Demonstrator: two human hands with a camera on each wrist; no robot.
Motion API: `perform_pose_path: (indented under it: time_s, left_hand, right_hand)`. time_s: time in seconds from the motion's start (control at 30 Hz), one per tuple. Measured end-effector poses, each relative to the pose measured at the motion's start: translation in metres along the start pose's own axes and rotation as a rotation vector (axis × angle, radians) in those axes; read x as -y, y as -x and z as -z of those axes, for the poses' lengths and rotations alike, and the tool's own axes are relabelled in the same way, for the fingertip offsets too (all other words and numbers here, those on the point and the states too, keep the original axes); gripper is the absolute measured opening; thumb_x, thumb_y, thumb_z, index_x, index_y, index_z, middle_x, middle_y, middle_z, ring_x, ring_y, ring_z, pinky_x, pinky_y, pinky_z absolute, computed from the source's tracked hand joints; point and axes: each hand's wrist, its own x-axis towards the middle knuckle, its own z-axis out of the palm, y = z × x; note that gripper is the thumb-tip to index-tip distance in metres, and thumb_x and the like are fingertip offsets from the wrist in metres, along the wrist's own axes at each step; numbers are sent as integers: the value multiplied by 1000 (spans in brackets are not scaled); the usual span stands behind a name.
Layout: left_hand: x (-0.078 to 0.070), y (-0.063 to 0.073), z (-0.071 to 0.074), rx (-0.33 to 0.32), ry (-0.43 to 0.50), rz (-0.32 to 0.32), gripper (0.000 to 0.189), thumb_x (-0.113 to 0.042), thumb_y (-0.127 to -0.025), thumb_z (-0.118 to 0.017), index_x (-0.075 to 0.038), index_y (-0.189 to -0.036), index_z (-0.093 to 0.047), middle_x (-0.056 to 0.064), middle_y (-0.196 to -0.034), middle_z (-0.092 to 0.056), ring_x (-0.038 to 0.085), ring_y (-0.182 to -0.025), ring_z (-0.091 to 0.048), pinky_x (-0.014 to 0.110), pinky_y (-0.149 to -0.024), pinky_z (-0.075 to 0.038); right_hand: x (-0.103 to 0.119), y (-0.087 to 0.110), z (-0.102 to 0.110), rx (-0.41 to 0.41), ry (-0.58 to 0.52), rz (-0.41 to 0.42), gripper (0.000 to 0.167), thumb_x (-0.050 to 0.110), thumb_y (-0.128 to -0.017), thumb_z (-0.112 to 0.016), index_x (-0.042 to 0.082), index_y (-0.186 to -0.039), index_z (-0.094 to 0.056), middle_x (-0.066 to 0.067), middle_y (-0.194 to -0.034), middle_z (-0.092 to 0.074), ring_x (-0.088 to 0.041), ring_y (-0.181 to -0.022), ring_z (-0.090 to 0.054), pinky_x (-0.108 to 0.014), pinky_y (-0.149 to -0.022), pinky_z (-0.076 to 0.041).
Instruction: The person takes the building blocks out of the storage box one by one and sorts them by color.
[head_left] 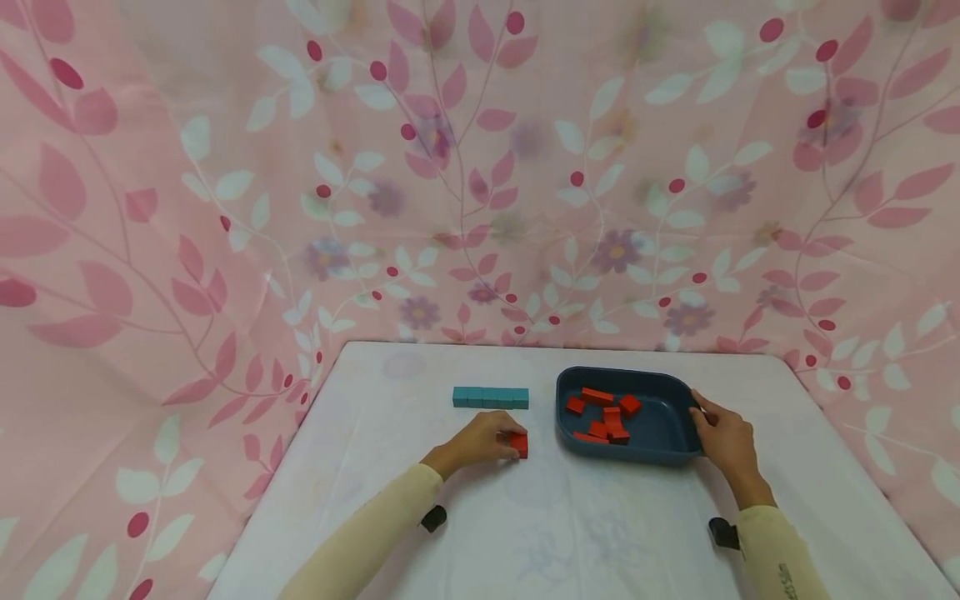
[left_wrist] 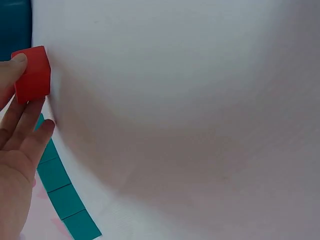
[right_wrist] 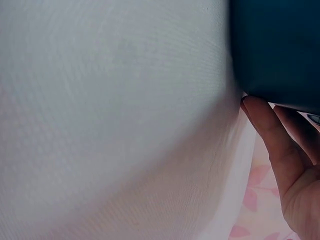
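Note:
My left hand (head_left: 480,440) pinches a red block (head_left: 519,445) between thumb and fingers, at the table's middle. In the left wrist view the same red block (left_wrist: 35,75) shows its faces, with the thumb across one side. Just behind that hand lies a straight row of teal blocks (head_left: 491,398), set end to end. To the right stands a dark blue rectangular bin (head_left: 663,427) with several loose red blocks (head_left: 612,417) inside, mostly toward its left. My right hand (head_left: 729,442) holds the bin's right end, thumb over the rim and fingers against the outer wall.
A white cloth covers the table (head_left: 577,525). Pink floral fabric (head_left: 480,167) hangs behind it and at both sides. Dark wrist-worn pieces (head_left: 433,518) show below the forearms in the head view.

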Motion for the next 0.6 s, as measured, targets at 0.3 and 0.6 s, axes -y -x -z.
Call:
perform_pose_path:
  time_s: [0.3,0.6]
  left_hand:
    - [-16,-20,13,-31,-20,-65,63,-42,-79,-80,-21,-134,-60,-10,-131,-57,14,-123,-50,36,-103,-43]
    - [-62,-69,11,-36,-82,-159,53,-35,-90,-71,-17,-138,-57,0,-132,-57,14,-122,-50,30,-102,-43]
  right_hand:
    - [0,1,0,-2,-9,9,44,28,-102,-50,13,-144,-47,-33,-122,-57,-46,-109,-55,-60,-89,-46]
    - [-2,-1,-1,-36,-10,28,43,27,-101,-52,14,-142,-50,-31,-117,-61,-46,-107,-57,-59,-87,-47]
